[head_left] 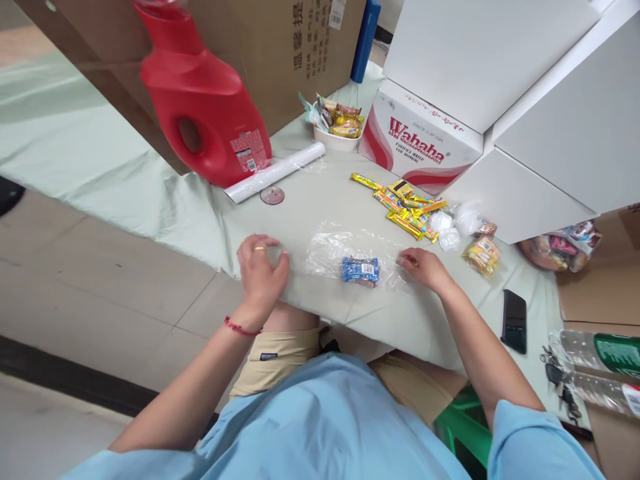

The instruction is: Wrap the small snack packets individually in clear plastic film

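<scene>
A clear plastic bag (pixel 325 250) lies flat on the cloth-covered table in front of me. On it sits a small snack in a blue wrapper (pixel 361 270) with a white label. My right hand (pixel 425 267) is at the bag's right edge, its fingertips pinched together on the plastic. Left of the bag, my left hand (pixel 263 270) hovers at or rests on the cloth, fingers curved and thumb apart, holding nothing. Several yellow stick-shaped snack packets (pixel 410 210) lie in a loose pile beyond the right hand.
Behind stand a red jug (pixel 205 107), a white plastic roll (pixel 280 172), a round lid-like disc (pixel 273 195), a bowl of snacks (pixel 337 139) and a Wahaha carton (pixel 417 143). Crumpled plastic (pixel 450 230), a yellow packet (pixel 481 255), a phone (pixel 515 321), keys (pixel 555 377) and bottles (pixel 600 353) lie right.
</scene>
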`<state>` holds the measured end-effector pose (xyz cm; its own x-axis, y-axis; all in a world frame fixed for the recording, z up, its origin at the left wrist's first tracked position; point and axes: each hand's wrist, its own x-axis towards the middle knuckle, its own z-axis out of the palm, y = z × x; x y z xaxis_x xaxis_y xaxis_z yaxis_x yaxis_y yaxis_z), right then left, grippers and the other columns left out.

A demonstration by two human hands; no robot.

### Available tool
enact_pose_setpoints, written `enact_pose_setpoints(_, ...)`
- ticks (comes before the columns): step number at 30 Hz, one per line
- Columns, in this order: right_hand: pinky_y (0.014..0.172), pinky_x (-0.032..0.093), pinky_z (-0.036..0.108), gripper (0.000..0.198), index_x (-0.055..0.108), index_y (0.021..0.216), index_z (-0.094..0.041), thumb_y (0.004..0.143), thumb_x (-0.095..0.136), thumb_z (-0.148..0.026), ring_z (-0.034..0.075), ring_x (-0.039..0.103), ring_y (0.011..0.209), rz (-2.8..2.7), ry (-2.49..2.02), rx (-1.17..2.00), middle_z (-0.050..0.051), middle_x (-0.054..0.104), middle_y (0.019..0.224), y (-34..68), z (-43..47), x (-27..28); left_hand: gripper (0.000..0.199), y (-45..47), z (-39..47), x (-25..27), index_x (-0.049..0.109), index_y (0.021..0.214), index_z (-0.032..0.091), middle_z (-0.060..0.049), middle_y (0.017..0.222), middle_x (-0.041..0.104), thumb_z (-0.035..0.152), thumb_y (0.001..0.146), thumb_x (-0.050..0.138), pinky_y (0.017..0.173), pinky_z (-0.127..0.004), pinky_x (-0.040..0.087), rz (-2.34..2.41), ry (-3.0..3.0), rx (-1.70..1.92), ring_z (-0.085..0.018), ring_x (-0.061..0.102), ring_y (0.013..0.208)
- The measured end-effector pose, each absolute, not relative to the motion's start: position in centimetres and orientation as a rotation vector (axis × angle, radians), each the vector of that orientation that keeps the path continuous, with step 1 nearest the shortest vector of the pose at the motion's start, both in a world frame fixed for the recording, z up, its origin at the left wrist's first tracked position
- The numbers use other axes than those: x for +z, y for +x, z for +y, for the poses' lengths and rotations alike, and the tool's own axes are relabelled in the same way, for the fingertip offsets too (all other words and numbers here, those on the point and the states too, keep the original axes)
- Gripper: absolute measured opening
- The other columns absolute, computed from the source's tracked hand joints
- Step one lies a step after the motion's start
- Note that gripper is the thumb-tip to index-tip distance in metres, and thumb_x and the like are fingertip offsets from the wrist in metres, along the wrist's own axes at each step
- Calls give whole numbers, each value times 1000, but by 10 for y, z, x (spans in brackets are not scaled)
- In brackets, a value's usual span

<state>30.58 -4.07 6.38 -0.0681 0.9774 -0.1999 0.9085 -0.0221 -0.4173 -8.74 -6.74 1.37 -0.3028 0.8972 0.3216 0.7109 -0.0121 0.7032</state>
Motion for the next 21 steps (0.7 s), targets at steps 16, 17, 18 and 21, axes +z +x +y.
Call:
enact_pose_setpoints(16,90,52,33,69,57,145,-14,84,84,-32,26,70,101,-2467,-1998,552,16,74,121,210,33,65,41,22,-92,40,70,130,19,-9,135,74,7,96,51,92,-46,46,1345,2475,631,-28,65,119)
enact_pose_setpoints(17,84,51,31,64,61,140,-15,83,84,-30,24,70,94,-2431,-2020,623,12,76,110,209,34,64,41,23,-89,38,70,131,19,-9,136,73,8,97,51,93,-47,46,1342,2468,588,-28,64,120)
enact_pose_setpoints(18,79,49,28,54,66,132,-16,82,84,-27,21,69,86,-2389,-2018,713,8,77,99,209,36,64,42,23,-87,36,70,132,20,-9,137,73,8,97,50,94,-48,46,1336,2462,563,-28,64,120)
enact_pose_setpoints(21,71,44,25,19,75,100,-16,84,77,-25,16,61,72,-2253,-1910,997,0,71,77,215,40,63,43,22,-84,33,71,133,22,-8,139,72,10,99,48,94,-48,45,1308,2453,541,-28,62,121)
